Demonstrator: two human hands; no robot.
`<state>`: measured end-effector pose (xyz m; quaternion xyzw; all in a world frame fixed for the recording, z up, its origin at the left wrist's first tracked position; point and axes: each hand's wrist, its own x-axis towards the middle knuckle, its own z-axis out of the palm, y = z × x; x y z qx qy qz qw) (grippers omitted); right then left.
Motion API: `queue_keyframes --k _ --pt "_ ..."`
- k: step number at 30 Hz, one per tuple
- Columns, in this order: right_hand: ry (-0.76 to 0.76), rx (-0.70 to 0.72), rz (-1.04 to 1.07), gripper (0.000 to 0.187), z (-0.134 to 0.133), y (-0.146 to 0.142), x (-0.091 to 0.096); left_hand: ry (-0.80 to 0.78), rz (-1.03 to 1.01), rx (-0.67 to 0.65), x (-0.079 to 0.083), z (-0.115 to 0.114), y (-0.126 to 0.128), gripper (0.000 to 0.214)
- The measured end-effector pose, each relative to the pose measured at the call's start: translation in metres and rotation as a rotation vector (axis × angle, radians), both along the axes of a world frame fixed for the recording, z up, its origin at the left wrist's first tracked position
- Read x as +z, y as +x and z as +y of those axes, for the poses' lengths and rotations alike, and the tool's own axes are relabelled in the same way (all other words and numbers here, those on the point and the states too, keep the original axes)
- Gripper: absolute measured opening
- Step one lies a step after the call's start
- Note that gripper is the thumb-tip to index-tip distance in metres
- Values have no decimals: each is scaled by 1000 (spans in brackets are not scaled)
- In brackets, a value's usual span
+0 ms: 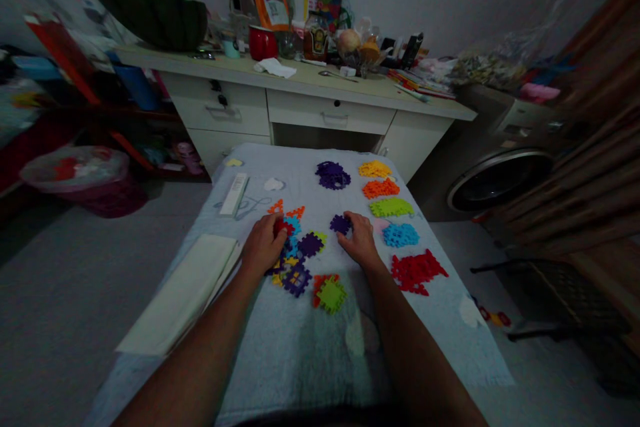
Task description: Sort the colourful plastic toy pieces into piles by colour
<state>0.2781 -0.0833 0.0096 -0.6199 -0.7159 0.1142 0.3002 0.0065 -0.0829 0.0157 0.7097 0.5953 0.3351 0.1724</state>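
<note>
A pale blue cloth [300, 347] covers a low table. In its middle lies a mixed heap of coloured interlocking tiles [303, 260]. My left hand [263, 245] rests on the heap's left side, fingers pinched on a red tile [283, 227]. My right hand [359, 238] lies to the right, fingers closed on a purple tile [341, 223]. Sorted piles sit beyond and to the right: purple [333, 175], yellow [374, 169], orange [381, 187], lime green [391, 207], light blue [401, 235] and red [416, 271].
A white folded sheet [183, 293] lies on the cloth's left edge, with a white box [234, 194] and scissors [251, 207] farther back. A cluttered desk [310, 100] stands behind. A washing machine [500, 173] is at right, a bin [85, 177] at left.
</note>
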Motion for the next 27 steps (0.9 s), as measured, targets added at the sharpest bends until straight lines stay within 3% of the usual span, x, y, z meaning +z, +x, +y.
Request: queue_keyframes --k 18,27 --pt "35 -38 69 51 3 -1 6 3 10 -3 1 0 1 35" --pt "109 -127 248 44 57 -9 11 9 30 -8 -2 0 0 37"
